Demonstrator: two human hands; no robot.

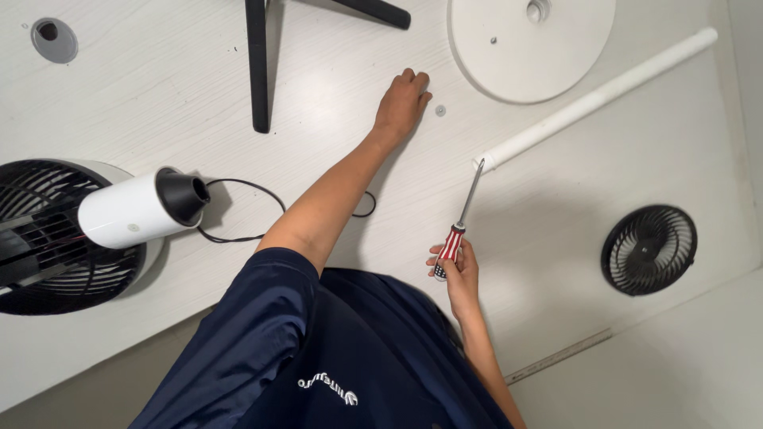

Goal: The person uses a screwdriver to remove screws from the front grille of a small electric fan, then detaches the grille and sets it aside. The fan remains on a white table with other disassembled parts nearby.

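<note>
My left hand [404,102] reaches far across the white table [334,87], fingers curled down on the surface beside a small round washer-like part [440,110]; what is under the fingers is hidden. My right hand [456,272] grips a screwdriver [461,216] with a red, white and black striped handle, its metal shaft pointing up toward the end of a long white pole [598,98]. The tip is just short of the pole's end.
A round white base plate [509,59] lies at the top. A white fan head with black grille [56,238] and motor housing [135,208] lies at left with a black cable [238,214]. A small black fan [648,249] sits right. Black legs [257,63] cross the top.
</note>
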